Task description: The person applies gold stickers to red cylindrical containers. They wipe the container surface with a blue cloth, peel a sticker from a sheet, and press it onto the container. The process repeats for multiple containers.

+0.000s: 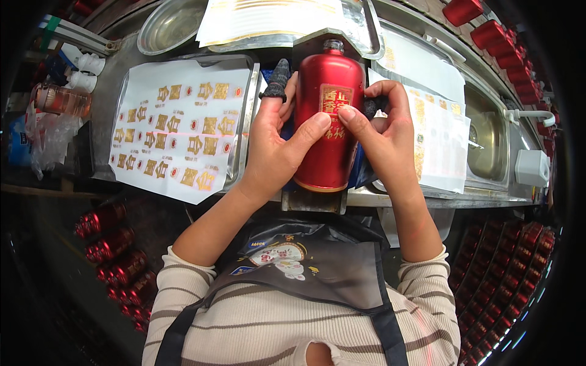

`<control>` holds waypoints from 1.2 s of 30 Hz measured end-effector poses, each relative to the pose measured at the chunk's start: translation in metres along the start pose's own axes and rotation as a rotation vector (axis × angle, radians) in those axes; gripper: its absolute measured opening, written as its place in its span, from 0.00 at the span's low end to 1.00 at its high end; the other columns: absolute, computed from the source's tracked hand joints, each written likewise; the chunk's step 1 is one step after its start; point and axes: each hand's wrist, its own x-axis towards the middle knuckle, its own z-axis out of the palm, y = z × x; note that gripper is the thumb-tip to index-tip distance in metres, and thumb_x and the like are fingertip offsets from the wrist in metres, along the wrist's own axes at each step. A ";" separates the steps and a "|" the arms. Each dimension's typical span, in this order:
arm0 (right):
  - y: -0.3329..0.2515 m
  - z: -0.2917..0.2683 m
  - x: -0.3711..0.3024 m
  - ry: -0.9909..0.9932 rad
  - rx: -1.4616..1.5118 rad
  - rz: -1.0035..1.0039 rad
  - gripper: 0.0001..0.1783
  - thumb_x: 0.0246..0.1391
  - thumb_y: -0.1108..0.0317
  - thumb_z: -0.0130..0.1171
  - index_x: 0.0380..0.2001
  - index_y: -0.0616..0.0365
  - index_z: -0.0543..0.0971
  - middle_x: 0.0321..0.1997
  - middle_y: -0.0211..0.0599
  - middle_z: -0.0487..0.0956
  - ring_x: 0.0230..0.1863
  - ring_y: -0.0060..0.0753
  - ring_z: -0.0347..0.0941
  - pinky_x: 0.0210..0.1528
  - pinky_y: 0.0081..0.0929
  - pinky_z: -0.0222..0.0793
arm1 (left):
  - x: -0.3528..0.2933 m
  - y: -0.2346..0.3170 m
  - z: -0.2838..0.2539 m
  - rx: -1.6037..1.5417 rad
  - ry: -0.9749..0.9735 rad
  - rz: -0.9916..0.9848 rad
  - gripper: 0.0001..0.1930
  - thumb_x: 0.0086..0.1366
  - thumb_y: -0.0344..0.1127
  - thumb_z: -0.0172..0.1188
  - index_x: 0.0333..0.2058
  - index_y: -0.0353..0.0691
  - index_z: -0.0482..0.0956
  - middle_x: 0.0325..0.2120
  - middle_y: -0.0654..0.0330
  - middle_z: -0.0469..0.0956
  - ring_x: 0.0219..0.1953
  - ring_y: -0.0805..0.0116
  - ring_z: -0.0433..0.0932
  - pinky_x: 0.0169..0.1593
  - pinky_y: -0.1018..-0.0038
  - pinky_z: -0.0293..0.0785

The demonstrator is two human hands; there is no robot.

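A red bottle (320,161) with a dark neck and gold lettering lies in front of me, neck pointing away, on a metal rest (305,200). From the left side, my left hand (274,137) grips it, thumb pressed flat on its front beside a gold-framed label (330,96). My right hand (387,137) holds the other side, its thumb tip on the label's lower part. A black covering (278,79) wraps a left finger, and a dark covering (370,108) shows at my right fingers. Fingertips behind the bottle are partly hidden.
At left, a metal tray (251,91) carries a white sheet (177,131) of gold and red decals. More decal sheets (436,140) lie right, near a sink (488,143). A metal bowl (174,30) stands at the back left. Red bottles (503,262) stand in rows below the counter.
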 end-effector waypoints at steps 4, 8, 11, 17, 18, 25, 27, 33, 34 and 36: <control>0.012 -0.007 -0.001 -0.008 0.157 -0.012 0.20 0.57 0.66 0.65 0.47 0.62 0.68 0.46 0.36 0.72 0.24 0.10 0.68 0.26 0.12 0.64 | 0.000 0.000 -0.006 -0.150 0.022 -0.080 0.14 0.69 0.31 0.59 0.44 0.26 0.66 0.67 0.40 0.60 0.61 0.65 0.70 0.63 0.71 0.66; 0.013 -0.009 -0.005 -0.020 0.235 0.026 0.21 0.58 0.66 0.63 0.49 0.62 0.68 0.48 0.38 0.71 0.29 0.12 0.71 0.31 0.11 0.67 | 0.002 0.002 -0.011 -0.202 0.006 -0.097 0.10 0.70 0.29 0.56 0.42 0.28 0.66 0.65 0.40 0.62 0.61 0.66 0.70 0.62 0.71 0.68; 0.009 -0.003 -0.005 0.005 0.222 0.027 0.23 0.57 0.66 0.65 0.50 0.63 0.67 0.49 0.40 0.72 0.27 0.12 0.72 0.30 0.10 0.67 | 0.001 0.003 -0.002 -0.168 0.002 -0.049 0.14 0.68 0.30 0.61 0.43 0.28 0.66 0.63 0.40 0.66 0.61 0.66 0.70 0.61 0.71 0.69; 0.010 0.005 -0.009 0.033 0.139 -0.031 0.29 0.52 0.66 0.70 0.51 0.64 0.65 0.47 0.42 0.75 0.24 0.09 0.72 0.22 0.10 0.65 | 0.001 0.004 0.003 -0.031 0.008 -0.050 0.27 0.62 0.33 0.68 0.52 0.24 0.66 0.58 0.42 0.71 0.58 0.65 0.73 0.60 0.71 0.70; 0.011 0.005 -0.008 0.039 0.132 -0.040 0.29 0.52 0.66 0.70 0.51 0.63 0.65 0.47 0.42 0.75 0.24 0.09 0.72 0.23 0.10 0.65 | 0.001 0.005 0.002 -0.026 0.001 -0.063 0.28 0.62 0.33 0.68 0.54 0.23 0.65 0.57 0.42 0.71 0.58 0.65 0.73 0.60 0.71 0.70; 0.015 0.004 -0.008 0.025 0.186 -0.027 0.29 0.52 0.66 0.69 0.51 0.63 0.65 0.48 0.41 0.73 0.23 0.09 0.70 0.24 0.10 0.64 | -0.002 0.006 0.001 -0.040 -0.004 -0.053 0.32 0.63 0.33 0.67 0.59 0.23 0.62 0.58 0.43 0.70 0.60 0.64 0.71 0.63 0.69 0.68; 0.019 0.003 -0.008 0.035 0.248 -0.034 0.29 0.52 0.67 0.69 0.52 0.62 0.65 0.48 0.40 0.73 0.23 0.09 0.70 0.23 0.10 0.64 | -0.004 0.004 0.001 -0.058 0.002 -0.042 0.33 0.63 0.32 0.66 0.60 0.23 0.61 0.60 0.44 0.68 0.61 0.64 0.70 0.63 0.68 0.67; 0.011 0.004 -0.012 0.001 0.144 -0.010 0.31 0.51 0.69 0.70 0.53 0.63 0.64 0.47 0.40 0.73 0.23 0.08 0.70 0.23 0.09 0.63 | -0.004 0.001 -0.005 0.005 -0.042 -0.043 0.35 0.63 0.32 0.66 0.61 0.23 0.58 0.64 0.43 0.63 0.63 0.62 0.68 0.65 0.67 0.65; 0.010 0.004 -0.012 0.000 0.152 -0.005 0.31 0.51 0.68 0.70 0.53 0.63 0.64 0.47 0.40 0.73 0.23 0.08 0.70 0.22 0.09 0.63 | -0.004 0.000 -0.005 0.002 -0.044 -0.042 0.35 0.63 0.32 0.66 0.62 0.23 0.57 0.64 0.42 0.63 0.63 0.62 0.68 0.65 0.67 0.65; 0.011 0.003 -0.012 0.001 0.132 -0.019 0.32 0.51 0.68 0.70 0.53 0.63 0.64 0.47 0.41 0.73 0.23 0.08 0.70 0.22 0.09 0.63 | -0.004 0.003 -0.004 -0.002 -0.046 -0.048 0.35 0.63 0.32 0.66 0.62 0.23 0.58 0.64 0.42 0.63 0.63 0.62 0.68 0.65 0.67 0.65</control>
